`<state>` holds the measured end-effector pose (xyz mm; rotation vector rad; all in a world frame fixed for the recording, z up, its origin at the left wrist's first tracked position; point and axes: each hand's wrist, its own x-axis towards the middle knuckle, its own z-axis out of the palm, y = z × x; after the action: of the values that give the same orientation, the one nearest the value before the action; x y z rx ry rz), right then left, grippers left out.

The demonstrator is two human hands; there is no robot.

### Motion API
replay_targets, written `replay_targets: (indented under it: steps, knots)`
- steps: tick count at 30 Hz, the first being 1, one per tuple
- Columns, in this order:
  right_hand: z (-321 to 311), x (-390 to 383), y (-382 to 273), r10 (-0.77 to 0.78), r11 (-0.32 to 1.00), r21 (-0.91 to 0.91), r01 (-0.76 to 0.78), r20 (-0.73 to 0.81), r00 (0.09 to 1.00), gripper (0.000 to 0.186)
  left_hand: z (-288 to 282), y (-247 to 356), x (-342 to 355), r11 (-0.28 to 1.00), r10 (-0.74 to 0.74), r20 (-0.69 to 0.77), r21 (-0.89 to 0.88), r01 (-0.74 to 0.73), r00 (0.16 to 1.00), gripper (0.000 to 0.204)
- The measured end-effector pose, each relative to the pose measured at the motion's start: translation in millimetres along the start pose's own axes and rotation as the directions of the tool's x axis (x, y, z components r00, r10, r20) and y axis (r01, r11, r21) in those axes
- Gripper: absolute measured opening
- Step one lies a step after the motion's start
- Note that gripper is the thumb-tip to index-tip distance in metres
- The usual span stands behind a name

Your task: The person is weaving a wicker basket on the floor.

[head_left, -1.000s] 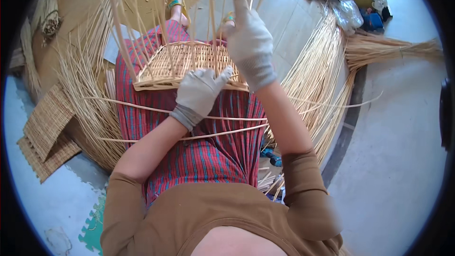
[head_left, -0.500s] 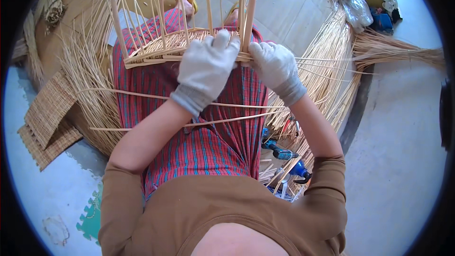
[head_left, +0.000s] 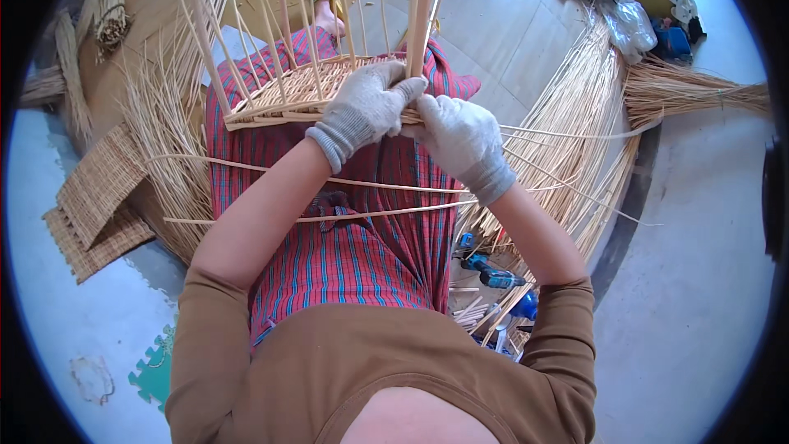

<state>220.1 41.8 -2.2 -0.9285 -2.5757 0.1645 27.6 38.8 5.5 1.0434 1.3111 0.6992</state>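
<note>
A partly woven wicker basket (head_left: 288, 99) rests across my lap on red plaid cloth (head_left: 345, 267). Thin stakes rise from its base, and a thicker post (head_left: 421, 16) stands at its near right corner. My left hand (head_left: 366, 104), in a whitish knit glove, closes over the near rim beside that post, thumb pointing right. Just below the corner, my gloved right hand (head_left: 464, 138) is curled tight around thin wicker strands (head_left: 567, 134) that trail off to the right. The fingertips of both hands meet closely, hiding the corner weave. Two long canes (head_left: 386, 212) cross my lap beneath my forearms.
Loose wicker bundles fan out left (head_left: 160, 140) and right (head_left: 567, 90) of my legs. Woven mats (head_left: 103, 189) lie at left. By my right elbow are a cordless drill (head_left: 497, 278) and short sticks. A plastic bag (head_left: 629, 29) sits far right.
My right hand has moved left and down, bringing its fingers against my left hand. My left hand has shifted down toward the corner post. The basket has turned slightly, and the trailing strands have swung lower.
</note>
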Motion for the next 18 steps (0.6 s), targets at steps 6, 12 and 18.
replay_targets:
  steps: [6, 12, 18]
  knots:
    - [14, -11, 8, 0.006, 1.000, -0.019, -0.005, 0.015, 1.000, 0.020, 8, -22, 9, 0.984, 0.028, -0.047, -0.177, -0.036, 0.999, 0.020]
    - [4, -22, 0, 0.065, 0.998, -0.015, -0.064, 0.008, 0.998, 0.026, 5, -27, 2, 0.987, 0.162, 0.019, -0.015, -0.161, 0.987, 0.013]
    - [-23, -2, 21, 0.322, 0.812, 0.315, -0.492, 0.462, 0.827, 0.021, -10, -24, -7, 0.910, 0.350, 0.156, 0.175, -0.375, 0.923, 0.017]
